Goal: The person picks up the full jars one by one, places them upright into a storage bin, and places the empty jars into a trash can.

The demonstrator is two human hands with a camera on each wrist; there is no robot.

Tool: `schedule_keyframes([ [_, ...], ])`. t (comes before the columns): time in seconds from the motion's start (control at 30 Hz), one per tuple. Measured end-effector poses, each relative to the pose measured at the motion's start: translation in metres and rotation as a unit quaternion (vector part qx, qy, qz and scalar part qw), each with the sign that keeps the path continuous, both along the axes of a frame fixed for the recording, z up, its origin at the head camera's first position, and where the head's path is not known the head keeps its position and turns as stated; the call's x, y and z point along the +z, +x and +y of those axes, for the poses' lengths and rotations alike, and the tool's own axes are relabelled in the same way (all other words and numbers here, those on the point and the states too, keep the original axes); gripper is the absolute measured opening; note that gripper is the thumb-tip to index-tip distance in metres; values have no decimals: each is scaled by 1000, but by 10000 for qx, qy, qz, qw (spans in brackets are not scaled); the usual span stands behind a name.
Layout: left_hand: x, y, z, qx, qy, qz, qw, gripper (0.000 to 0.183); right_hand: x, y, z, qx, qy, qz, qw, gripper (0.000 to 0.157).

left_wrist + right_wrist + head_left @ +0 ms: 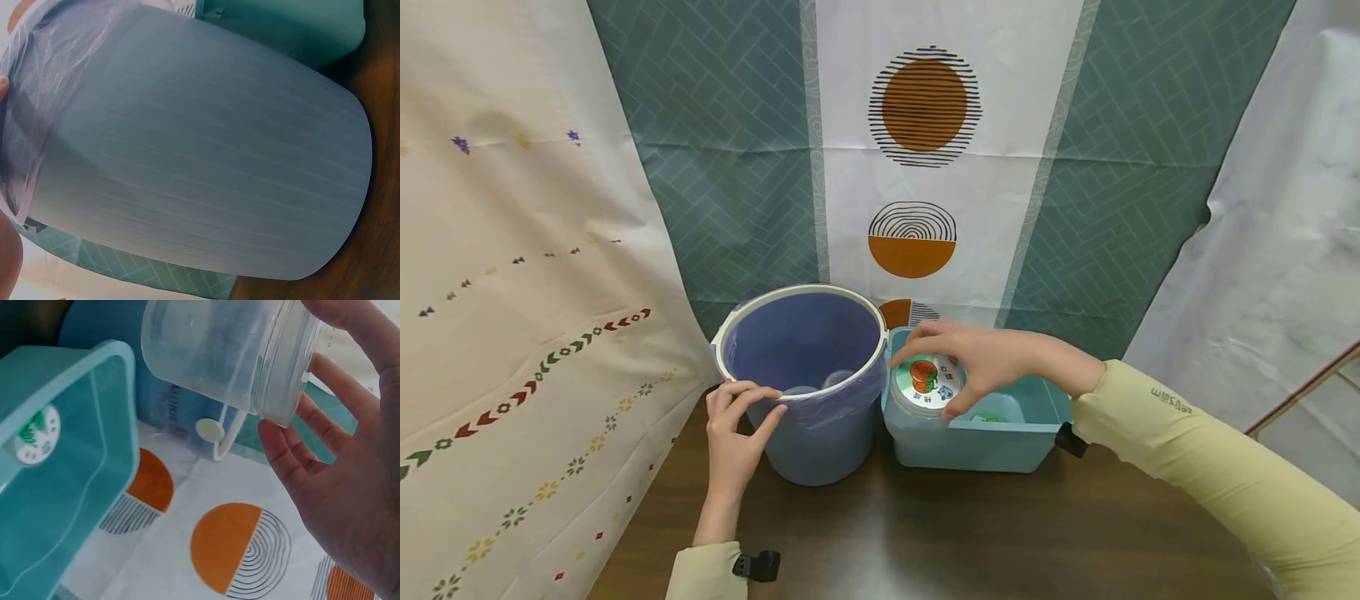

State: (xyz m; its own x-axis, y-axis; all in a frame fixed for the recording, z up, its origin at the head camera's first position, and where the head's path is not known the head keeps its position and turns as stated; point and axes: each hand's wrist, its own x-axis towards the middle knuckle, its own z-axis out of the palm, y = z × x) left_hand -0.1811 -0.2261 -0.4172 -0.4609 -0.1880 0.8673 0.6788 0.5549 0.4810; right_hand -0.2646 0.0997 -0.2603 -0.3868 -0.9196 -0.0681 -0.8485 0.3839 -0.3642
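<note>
My right hand (946, 371) grips a clear plastic cup (922, 382) from above by its lid, which bears a red fruit picture. It holds the cup over the left end of a teal plastic box (1000, 442). In the right wrist view the cup (231, 350) lies tilted between my fingers (312, 462), above the box (69, 481). My left hand (762, 402) holds the near rim of a blue bin (820, 450), fingers curled over its clear liner and thumb on the wall. The bin's wall (206, 156) fills the left wrist view.
Clear cups (820, 383) lie in the bottom of the bin. Another lidded cup with a green label (36, 434) sits inside the teal box. Both containers stand side by side on a dark wooden table (940, 533), with patterned cloths hanging close behind and at both sides.
</note>
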Motion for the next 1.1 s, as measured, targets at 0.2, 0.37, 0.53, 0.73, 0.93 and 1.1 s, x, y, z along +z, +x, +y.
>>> schedule_keyframes([
  [0.2,1,0,1,0,3,15,10000,30,16,-11,-16,76,-5,-198,9998,76],
  [0.37,2,0,2,3,2,8,10000,29,35,-18,-31,166,128,-376,9991,75],
  [0.53,1,0,1,0,22,36,10000,30,53,-24,-48,60,121,38,9999,75],
  [0.73,-1,0,1,5,59,-13,10000,29,65,-35,-74,135,145,380,9991,75],
  [0.93,-1,1,1,-13,17,59,10000,30,66,-44,-105,-13,546,370,9978,74],
  [1.1,0,0,2,-33,62,57,10000,30,64,-51,-128,-92,697,413,9967,76],
])
